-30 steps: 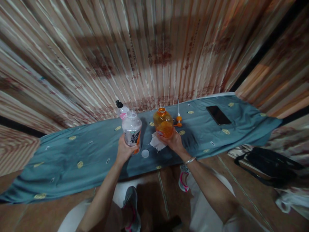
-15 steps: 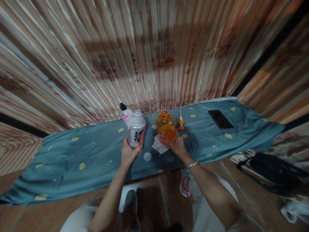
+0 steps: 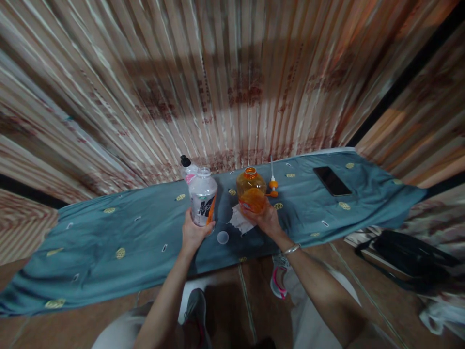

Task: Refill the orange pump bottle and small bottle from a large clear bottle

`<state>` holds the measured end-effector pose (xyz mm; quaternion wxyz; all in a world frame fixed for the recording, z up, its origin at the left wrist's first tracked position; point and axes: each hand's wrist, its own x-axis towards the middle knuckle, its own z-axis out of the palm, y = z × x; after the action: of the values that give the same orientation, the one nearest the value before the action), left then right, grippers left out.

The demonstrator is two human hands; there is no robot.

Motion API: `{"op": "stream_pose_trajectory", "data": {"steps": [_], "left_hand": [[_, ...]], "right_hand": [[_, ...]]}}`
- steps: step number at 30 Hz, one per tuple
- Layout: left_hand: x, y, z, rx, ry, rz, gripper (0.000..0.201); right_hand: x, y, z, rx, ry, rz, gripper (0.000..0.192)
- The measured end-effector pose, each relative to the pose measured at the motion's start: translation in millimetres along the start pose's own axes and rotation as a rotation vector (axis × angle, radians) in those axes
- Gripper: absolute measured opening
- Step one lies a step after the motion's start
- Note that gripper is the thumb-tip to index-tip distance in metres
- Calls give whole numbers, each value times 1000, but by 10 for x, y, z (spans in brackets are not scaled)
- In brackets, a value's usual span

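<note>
Left to right. Far left: blue patterned cloth (image 3: pixel 109 232) draped over the surface, bare of things there. Behind centre: small bottle with black cap (image 3: pixel 188 167), upright, just behind the clear one. Left hand (image 3: pixel 194 234), grip wrapped round lower half of clear labelled bottle (image 3: pixel 203 198); bottle upright, uncapped, base apparently just off the cloth, though hard to tell. White round cap (image 3: pixel 223 237) flat on cloth between the hands. Crumpled white tissue (image 3: pixel 240 220) under and beside the orange bottle (image 3: pixel 251 190). Right hand (image 3: pixel 268 219), grip closed on that bottle's base; mouth open, liquid inside, standing level. Orange pump nozzle (image 3: pixel 272 185) lying just right of it. Dark phone (image 3: pixel 332 181) well apart, far right.

Judgement, for a clean pour: necks brought close, receiving bottle kept square on the cloth, tilt slow, tissue under the mouths
</note>
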<state>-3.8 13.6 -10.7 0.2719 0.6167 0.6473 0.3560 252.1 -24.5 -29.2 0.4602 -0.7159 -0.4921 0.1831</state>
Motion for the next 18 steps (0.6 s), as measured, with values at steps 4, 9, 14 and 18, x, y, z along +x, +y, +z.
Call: {"op": "stream_pose_trajectory", "data": {"steps": [4, 9, 14, 18], "left_hand": [[46, 75, -54, -2, -37, 21, 77], [3, 206, -234, 21, -54, 53, 80], [-70, 323, -484, 34, -122, 102, 83], [-97, 415, -648, 82, -154, 92, 83]], "right_hand": [[10, -39, -14, 16, 4, 71, 62], [42, -7, 10, 52, -5, 47, 58], [57, 21, 54, 80, -26, 29, 60], [71, -2, 79, 86, -38, 26, 65]]}}
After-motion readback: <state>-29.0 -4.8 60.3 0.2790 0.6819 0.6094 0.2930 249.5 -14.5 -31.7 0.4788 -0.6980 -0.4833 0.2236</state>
